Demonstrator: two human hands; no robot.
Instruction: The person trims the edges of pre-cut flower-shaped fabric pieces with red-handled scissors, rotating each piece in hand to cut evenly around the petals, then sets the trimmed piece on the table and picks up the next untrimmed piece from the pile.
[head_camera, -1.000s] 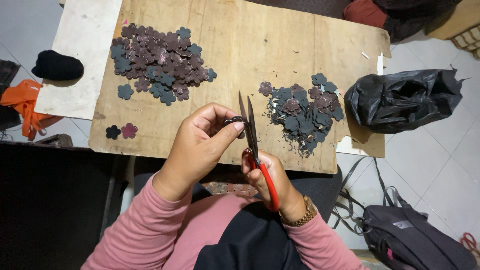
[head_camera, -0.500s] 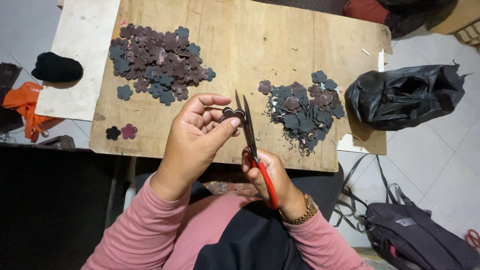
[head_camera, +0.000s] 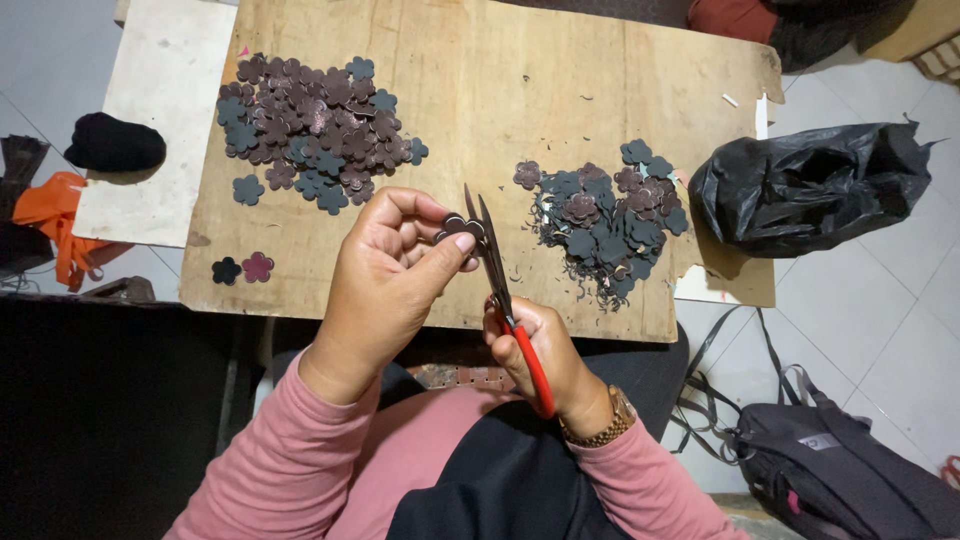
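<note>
Small dark flower cutout (head_camera: 460, 226) held above the desk's (head_camera: 560, 90) near edge, pinched between thumb and fingertips of the left hand (head_camera: 385, 285). Left grip clenched on the cutout. Scissors (head_camera: 500, 290) with red handles in the right hand (head_camera: 545, 355), grip clenched on the handles; blades point up and away, parted in a narrow V, the cutout between or against them at the tips; exact contact hard to tell from this angle.

Just right of the blades: small pile (head_camera: 605, 215) of cutouts with dark trimmings around it. Far left of the desk: large pile (head_camera: 310, 135) of brown and grey cutouts. Two loose cutouts (head_camera: 243, 268) near the left front corner.

Right of the desk, a black bag (head_camera: 810, 185). Left, a white board (head_camera: 160, 110) with a black cloth (head_camera: 113, 145) at its edge, and an orange cloth (head_camera: 55, 215) beyond. Backpack (head_camera: 850, 470) on the floor, lower right.
</note>
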